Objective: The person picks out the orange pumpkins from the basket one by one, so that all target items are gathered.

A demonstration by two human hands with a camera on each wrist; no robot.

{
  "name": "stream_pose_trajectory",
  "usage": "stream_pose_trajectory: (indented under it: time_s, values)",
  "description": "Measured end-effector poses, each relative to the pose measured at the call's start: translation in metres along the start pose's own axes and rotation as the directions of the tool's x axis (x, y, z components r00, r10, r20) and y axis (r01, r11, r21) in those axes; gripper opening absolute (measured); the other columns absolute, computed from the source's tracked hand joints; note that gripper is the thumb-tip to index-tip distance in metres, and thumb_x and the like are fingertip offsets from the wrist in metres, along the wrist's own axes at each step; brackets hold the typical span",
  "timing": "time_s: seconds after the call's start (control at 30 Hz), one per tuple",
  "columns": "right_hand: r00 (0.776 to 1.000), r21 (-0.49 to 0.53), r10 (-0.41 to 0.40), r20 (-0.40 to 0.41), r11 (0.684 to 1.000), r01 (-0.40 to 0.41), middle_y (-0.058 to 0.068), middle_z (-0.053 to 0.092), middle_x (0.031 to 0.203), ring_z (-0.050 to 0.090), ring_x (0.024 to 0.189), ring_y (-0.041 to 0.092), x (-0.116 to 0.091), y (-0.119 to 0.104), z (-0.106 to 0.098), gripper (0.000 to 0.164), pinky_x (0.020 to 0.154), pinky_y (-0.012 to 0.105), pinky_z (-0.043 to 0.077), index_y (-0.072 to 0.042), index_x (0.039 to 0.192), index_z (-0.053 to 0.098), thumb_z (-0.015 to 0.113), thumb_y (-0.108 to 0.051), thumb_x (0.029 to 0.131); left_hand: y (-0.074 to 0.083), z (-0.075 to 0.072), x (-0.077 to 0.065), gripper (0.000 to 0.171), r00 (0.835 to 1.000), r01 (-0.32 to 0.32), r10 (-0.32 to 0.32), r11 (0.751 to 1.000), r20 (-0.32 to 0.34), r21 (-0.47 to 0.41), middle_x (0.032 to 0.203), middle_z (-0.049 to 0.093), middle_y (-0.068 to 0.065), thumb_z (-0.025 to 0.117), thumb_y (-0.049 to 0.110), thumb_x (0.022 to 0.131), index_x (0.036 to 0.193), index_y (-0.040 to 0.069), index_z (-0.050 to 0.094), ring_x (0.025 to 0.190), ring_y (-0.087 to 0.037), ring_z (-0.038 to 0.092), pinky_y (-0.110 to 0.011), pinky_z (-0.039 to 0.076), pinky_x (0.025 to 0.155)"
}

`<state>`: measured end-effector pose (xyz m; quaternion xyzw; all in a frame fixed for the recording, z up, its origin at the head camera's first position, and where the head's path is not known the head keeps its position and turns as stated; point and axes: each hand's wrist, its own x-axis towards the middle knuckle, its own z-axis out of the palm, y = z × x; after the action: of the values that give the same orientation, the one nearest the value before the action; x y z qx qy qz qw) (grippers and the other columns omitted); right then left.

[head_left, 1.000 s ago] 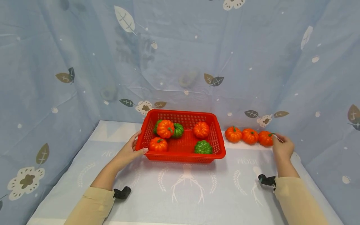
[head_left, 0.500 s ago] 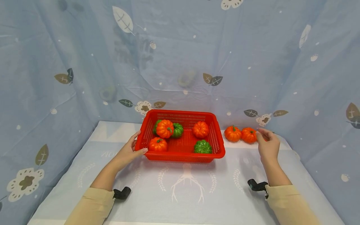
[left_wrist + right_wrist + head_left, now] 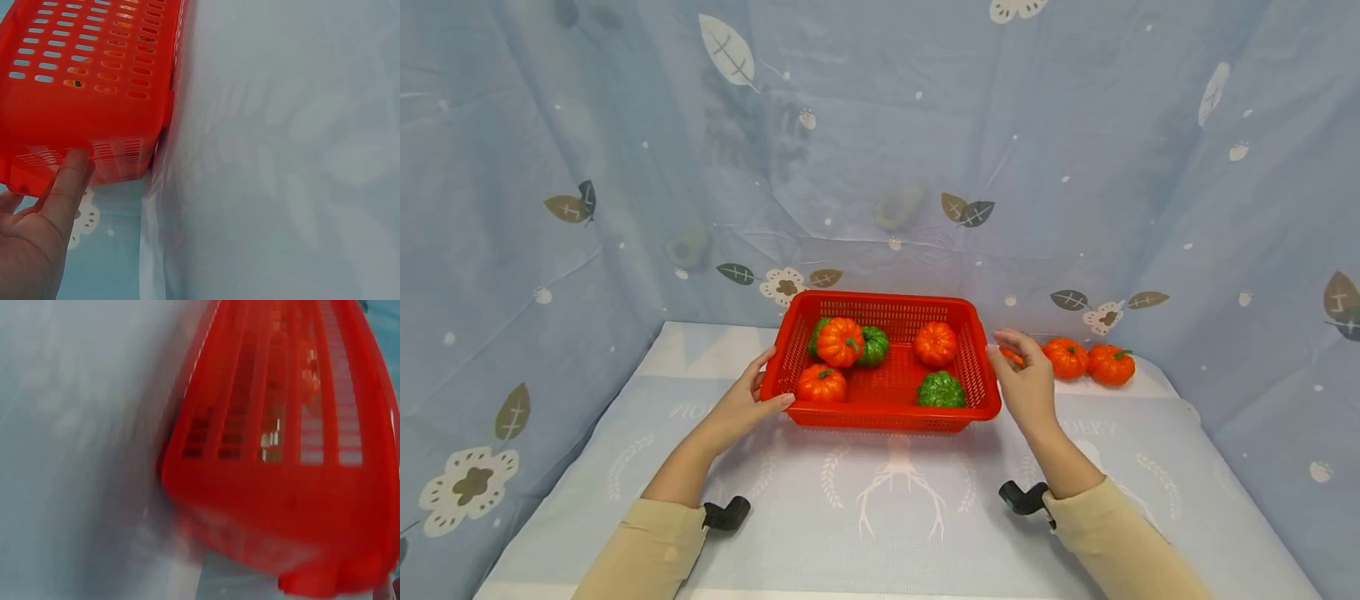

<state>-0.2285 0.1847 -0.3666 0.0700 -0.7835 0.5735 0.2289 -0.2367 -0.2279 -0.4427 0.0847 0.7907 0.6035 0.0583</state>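
The basket (image 3: pixel 872 418) stands on the table (image 3: pixel 805 550), long axis running left to right. The left hand (image 3: pixel 741 406) grips its left end; the right hand (image 3: pixel 1028 385), thumb and fingers parted, nears the right end, contact unclear, mostly hiding one pumpkin (image 3: pixel 1012 357).
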Motion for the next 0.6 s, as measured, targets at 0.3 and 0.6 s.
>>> stream_pose_trajectory:
  time_s: [0.3, 0.6]
  values:
    - [0.990, 0.055, -0.019, 0.140, 0.998, 0.011, 0.018, 0.058, 0.134, 0.056, 0.125, 0.030, 0.005, 0.006, 0.055, 0.033, 0.099, 0.040, 0.052, 0.000, 0.126, 0.064, 0.069, -0.010, 0.095, 0.000, 0.000, 0.001, 0.094, 1.000, -0.005, 0.005, 1.000, 0.004, -0.015, 0.153, 0.035, -0.024, 0.071, 0.015, 0.092, 0.162, 0.019, 0.008, 0.135, -0.042, 0.045, -0.044, 0.049, 0.102]
    - [0.975, 0.057, -0.021, 0.222, 0.998, 0.008, 0.008, 0.060, 0.130, 0.062, 0.116, 0.030, 0.007, 0.007, 0.098, 0.035, 0.093, 0.044, 0.056, -0.015, 0.128, 0.065, 0.071, -0.026, 0.095, 0.000, 0.000, 0.001, 0.094, 1.000, -0.016, 0.017, 1.000, 0.011, -0.016, 0.154, 0.033, -0.024, 0.071, 0.014, 0.093, 0.162, 0.018, 0.007, 0.136, -0.042, 0.044, -0.044, 0.048, 0.103]
